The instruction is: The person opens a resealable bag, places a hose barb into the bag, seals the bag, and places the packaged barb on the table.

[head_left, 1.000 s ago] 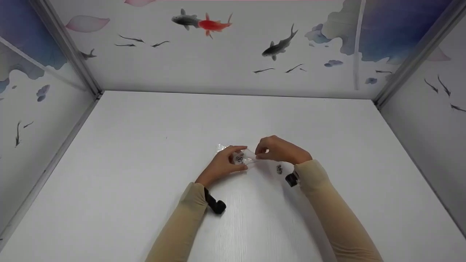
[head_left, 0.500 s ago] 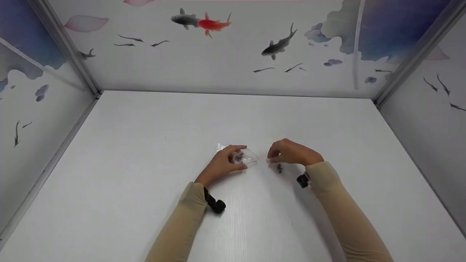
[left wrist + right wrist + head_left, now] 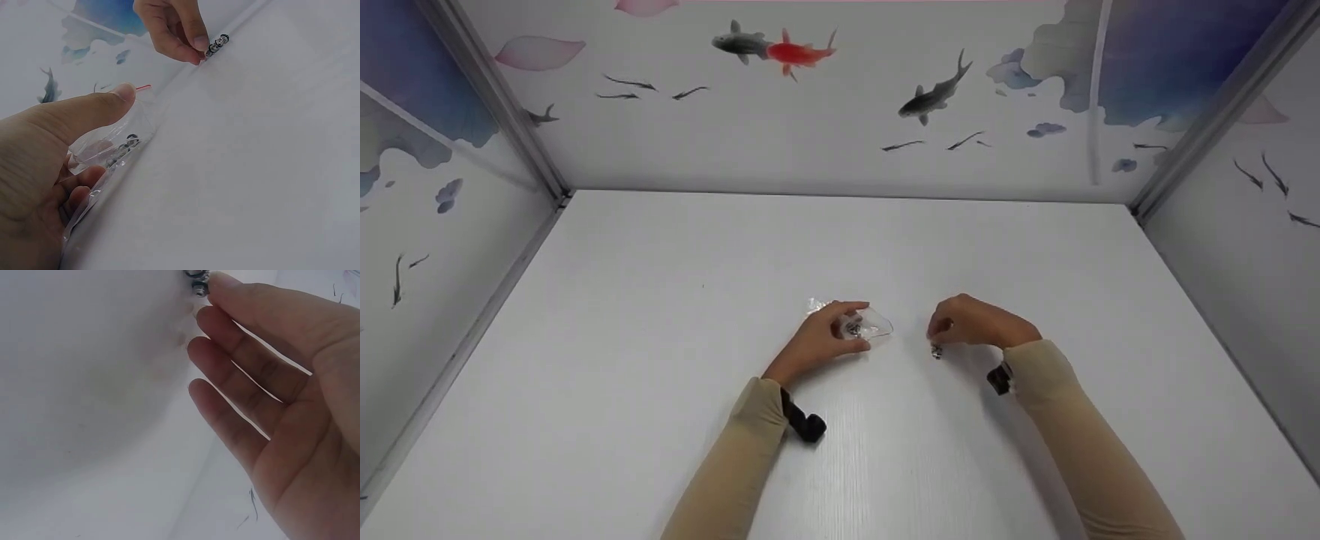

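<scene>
My left hand point(image 3: 819, 335) holds a clear plastic zip bag point(image 3: 879, 324) between thumb and fingers, low over the white table. Small shiny metal parts with black rings point(image 3: 132, 139) show through the plastic, and a red strip point(image 3: 144, 87) runs along the bag's mouth by the thumb. To the right, my right hand point(image 3: 981, 321) is at a little cluster of similar metal parts point(image 3: 936, 352), its thumb and index fingertips pinching at one end. In the right wrist view the other fingers point(image 3: 216, 354) extend loosely, spread apart, and the cluster point(image 3: 199, 289) is partly cut off.
The white tabletop point(image 3: 750, 255) is bounded by printed panels, with a back wall point(image 3: 825, 142) bearing fish pictures. A black wrist camera point(image 3: 810, 427) sits on the left sleeve and another black camera point(image 3: 1000, 379) on the right.
My right hand has moved away from the bag's mouth, rightward and slightly nearer, down to the metal cluster. My left hand and the bag stay in place.
</scene>
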Motion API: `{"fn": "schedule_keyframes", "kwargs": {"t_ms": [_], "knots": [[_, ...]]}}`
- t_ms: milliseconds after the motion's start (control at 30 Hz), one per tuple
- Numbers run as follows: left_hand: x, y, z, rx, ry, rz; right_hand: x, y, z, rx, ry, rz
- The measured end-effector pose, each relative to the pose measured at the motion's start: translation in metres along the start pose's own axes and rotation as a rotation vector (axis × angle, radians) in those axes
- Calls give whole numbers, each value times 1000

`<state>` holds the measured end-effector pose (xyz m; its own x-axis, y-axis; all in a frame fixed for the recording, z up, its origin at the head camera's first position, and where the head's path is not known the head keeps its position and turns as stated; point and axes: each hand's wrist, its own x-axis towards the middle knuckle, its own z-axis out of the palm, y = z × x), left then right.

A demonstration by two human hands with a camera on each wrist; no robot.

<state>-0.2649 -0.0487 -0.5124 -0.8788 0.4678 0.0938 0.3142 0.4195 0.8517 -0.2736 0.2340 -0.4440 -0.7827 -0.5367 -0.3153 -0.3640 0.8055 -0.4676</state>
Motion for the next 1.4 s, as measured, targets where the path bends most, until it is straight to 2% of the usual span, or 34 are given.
{"fn": "schedule_keyframes", "kwargs": {"t_ms": [233, 433, 667, 833, 1033, 1200, 1400], "knots": [[0, -2, 1, 3, 6, 19, 0, 4, 3, -9, 28, 12], [1, -2, 1, -4, 4, 11, -4, 8, 6, -3, 73, -21], [0, -2, 1, -28, -9, -1, -7, 11, 8, 6, 110, -100], [-1, -2, 2, -31, -9, 0, -6, 10, 9, -4, 111, -82], [-1, -1, 1, -30, -8, -2, -3, 6, 8, -59, 73, -35], [-1, -2, 1, -27, 0, 4, -1, 2, 8, -57, 62, -47], [-1, -1, 2, -19, 6, -2, 0, -6, 4, -58, 86, -51]]}}
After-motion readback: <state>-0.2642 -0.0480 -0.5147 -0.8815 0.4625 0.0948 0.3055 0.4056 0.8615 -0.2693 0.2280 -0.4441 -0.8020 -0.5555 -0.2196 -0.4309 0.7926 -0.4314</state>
